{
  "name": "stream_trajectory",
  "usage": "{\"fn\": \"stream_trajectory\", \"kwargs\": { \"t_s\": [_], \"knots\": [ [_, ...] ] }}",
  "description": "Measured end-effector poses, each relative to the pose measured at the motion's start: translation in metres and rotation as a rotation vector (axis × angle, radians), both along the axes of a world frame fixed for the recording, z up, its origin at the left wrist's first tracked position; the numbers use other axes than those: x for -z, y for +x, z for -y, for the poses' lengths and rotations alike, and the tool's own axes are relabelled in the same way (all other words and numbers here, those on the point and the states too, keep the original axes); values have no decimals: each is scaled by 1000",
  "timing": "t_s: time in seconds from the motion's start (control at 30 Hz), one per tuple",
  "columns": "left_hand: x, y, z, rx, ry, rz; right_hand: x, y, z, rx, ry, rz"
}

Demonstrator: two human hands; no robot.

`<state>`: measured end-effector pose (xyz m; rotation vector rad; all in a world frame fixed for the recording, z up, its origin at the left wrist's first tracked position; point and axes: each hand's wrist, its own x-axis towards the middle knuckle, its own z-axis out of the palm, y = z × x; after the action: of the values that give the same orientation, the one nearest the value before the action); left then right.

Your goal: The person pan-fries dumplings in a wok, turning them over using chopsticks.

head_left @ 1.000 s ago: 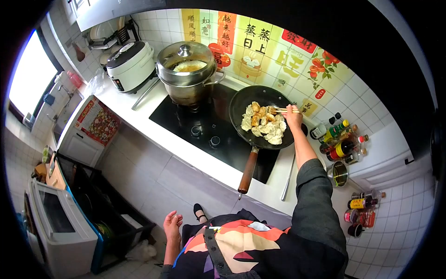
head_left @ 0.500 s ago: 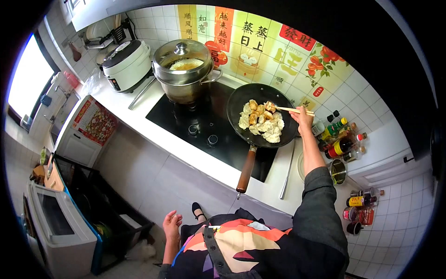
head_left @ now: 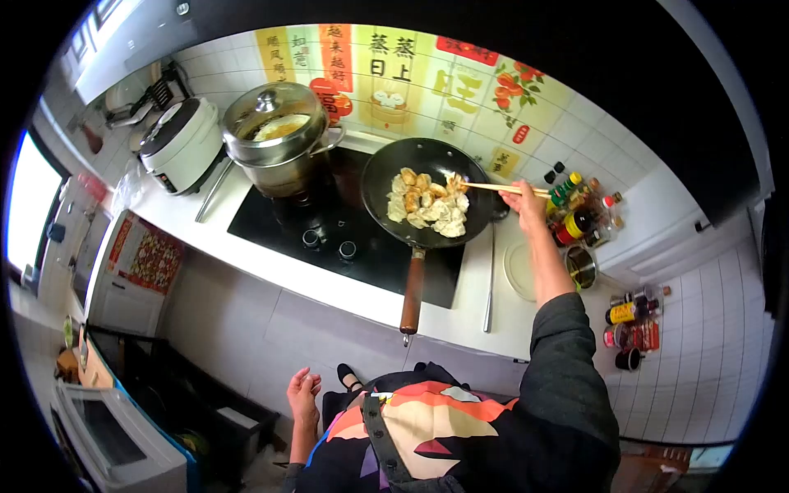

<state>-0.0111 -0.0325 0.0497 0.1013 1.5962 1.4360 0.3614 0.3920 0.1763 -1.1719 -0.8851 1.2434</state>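
Note:
My right hand (head_left: 526,207) grips a pair of wooden chopsticks (head_left: 503,188), whose tips reach a browned dumpling (head_left: 455,185) at the right of the pile. The dumplings (head_left: 427,201), some golden brown and others pale, lie bunched in a black wok (head_left: 380,172). Its wooden handle (head_left: 413,292) points toward me over the stove's front edge, with neither hand on it. Low by my body, my left hand (head_left: 304,393) is empty, its fingers loosely bent and apart.
On the cooktop (head_left: 275,222), a lidded steel steamer pot (head_left: 275,135) stands left of the wok. A rice cooker (head_left: 182,144) sits farther left. To the right are a long-handled utensil (head_left: 490,287), a plate (head_left: 518,269), a metal container (head_left: 580,267) and several sauce bottles (head_left: 575,222).
The camera view has shifted, so the stove appears farther left. My right hand has drawn a little to the right of the wok, uncovering more of the plate. My left hand stays low.

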Motion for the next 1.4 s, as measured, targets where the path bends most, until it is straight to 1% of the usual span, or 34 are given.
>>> {"fn": "stream_trajectory", "kwargs": {
  "t_s": [0.03, 0.1, 0.17, 0.2, 0.23, 0.3, 0.37, 0.5, 0.53, 0.6, 0.7, 0.77, 0.83, 0.87, 0.93, 0.97, 1.0, 1.03, 1.1, 1.13, 1.2, 1.23, 1.37, 1.4],
  "knots": [
    [2, -2, -2, 4, 7, 6, 0, 18, 4, -15, 46, -7],
    [8, -6, -6, 26, 13, 5, -22, 42, 35, 69, 113, -24],
    [9, -7, -10, 38, 24, 7, -40, 68, 68, 163, 59, -30],
    [9, -7, -12, 47, 24, 16, -34, 92, 79, 171, 82, -11],
    [9, -7, -14, 52, 28, 26, -29, 108, 90, 232, 60, -36],
    [11, -5, -19, 80, 24, 29, -6, 142, 105, 305, 35, -4],
    [11, -4, -24, 105, 25, 25, 29, 168, 109, 408, -81, 10],
    [10, -2, -32, 153, 38, 0, 82, 167, 112, 477, -128, 31],
    [7, -1, -35, 167, 52, -8, 89, 161, 111, 478, -129, 28],
    [3, 2, -39, 178, 40, -29, 100, 151, 110, 474, -143, 142],
    [0, 4, -39, 179, 41, -39, 103, 144, 107, 465, -139, 106],
    [2, 5, -37, 164, 55, -27, 98, 149, 106, 428, -128, 63],
    [5, 5, -31, 140, 45, -17, 81, 150, 111, 323, -66, 156],
    [7, 4, -27, 129, 45, -15, 65, 144, 114, 318, -91, 207],
    [10, 2, -22, 102, 51, 2, 48, 143, 107, 288, -38, 269],
    [10, 2, -20, 88, 53, 5, 29, 134, 105, 291, -11, 302],
    [10, 2, -18, 80, 45, -2, 11, 119, 101, 264, 33, 268],
    [10, 2, -15, 75, 35, -9, -17, 91, 103, 213, 70, 296],
    [12, 2, -12, 65, 33, -3, -20, 59, 79, 75, 152, 251],
    [13, 2, -13, 60, 35, 1, -30, 32, 72, -45, 147, 215],
    [11, 1, -12, 36, 54, 8, -20, -8, 45, -170, 170, 278],
    [9, 1, -11, 20, 67, 14, -6, -22, 29, -205, 183, 294],
    [3, -1, 3, -41, 50, -7, 12, -63, -2, -204, 148, 483],
    [5, -3, 10, -67, 45, -8, 17, -69, -8, -221, 150, 482]
  ]
}}
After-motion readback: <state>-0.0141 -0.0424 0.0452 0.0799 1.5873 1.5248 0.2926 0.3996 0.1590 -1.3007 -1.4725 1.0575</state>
